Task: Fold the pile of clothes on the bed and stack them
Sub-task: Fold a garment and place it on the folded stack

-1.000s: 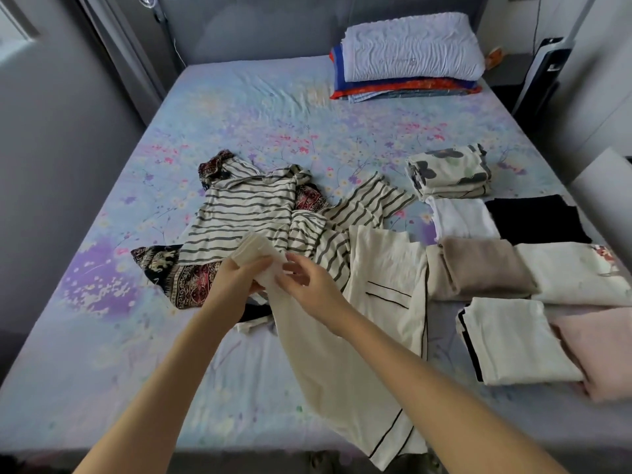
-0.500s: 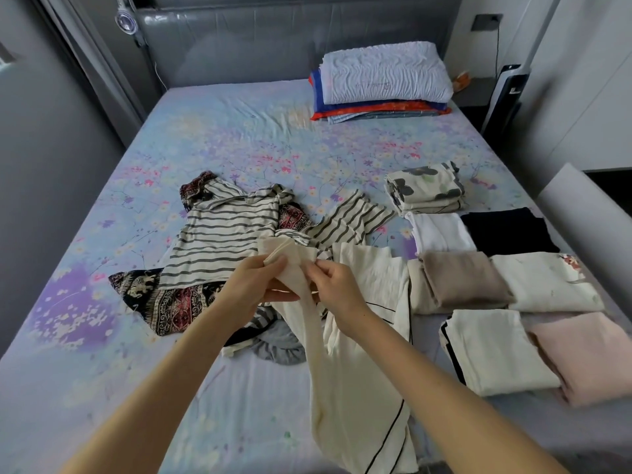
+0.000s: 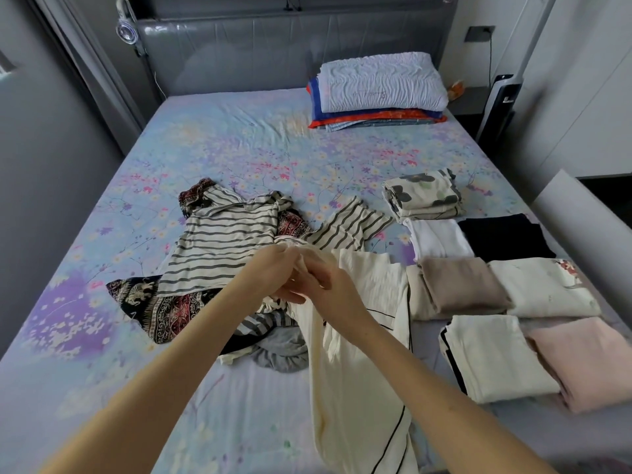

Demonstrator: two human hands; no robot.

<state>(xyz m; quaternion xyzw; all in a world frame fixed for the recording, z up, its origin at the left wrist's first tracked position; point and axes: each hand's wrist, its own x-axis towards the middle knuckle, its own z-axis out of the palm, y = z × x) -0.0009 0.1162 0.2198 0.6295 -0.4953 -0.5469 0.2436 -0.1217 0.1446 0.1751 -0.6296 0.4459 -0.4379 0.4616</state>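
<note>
A cream garment with black piping (image 3: pixel 359 371) hangs from both my hands down over the front of the bed (image 3: pixel 239 148). My left hand (image 3: pixel 270 275) and my right hand (image 3: pixel 328 289) meet at its top edge, fingers pinching the fabric close together. Behind them lies the unfolded pile: a striped shirt (image 3: pixel 222 241), a dark patterned cloth (image 3: pixel 160 309) and a grey piece (image 3: pixel 284 354). Folded clothes sit at the right: a flower-print stack (image 3: pixel 424 196), white (image 3: pixel 441 237), black (image 3: pixel 506 234), taupe (image 3: pixel 458 285), cream (image 3: pixel 543 289), another cream (image 3: pixel 496 357) and pink (image 3: pixel 588 364).
A white pillow on folded blankets (image 3: pixel 379 94) lies at the head of the bed, right side. A grey headboard (image 3: pixel 290 53) stands behind. A white slanted board (image 3: pixel 588 217) leans at the right edge. Bare floral sheet spreads across the left and far half.
My hands have come closer together at the garment's top edge, and the cream fabric is gathered narrower between them. The view has tilted up toward the headboard.
</note>
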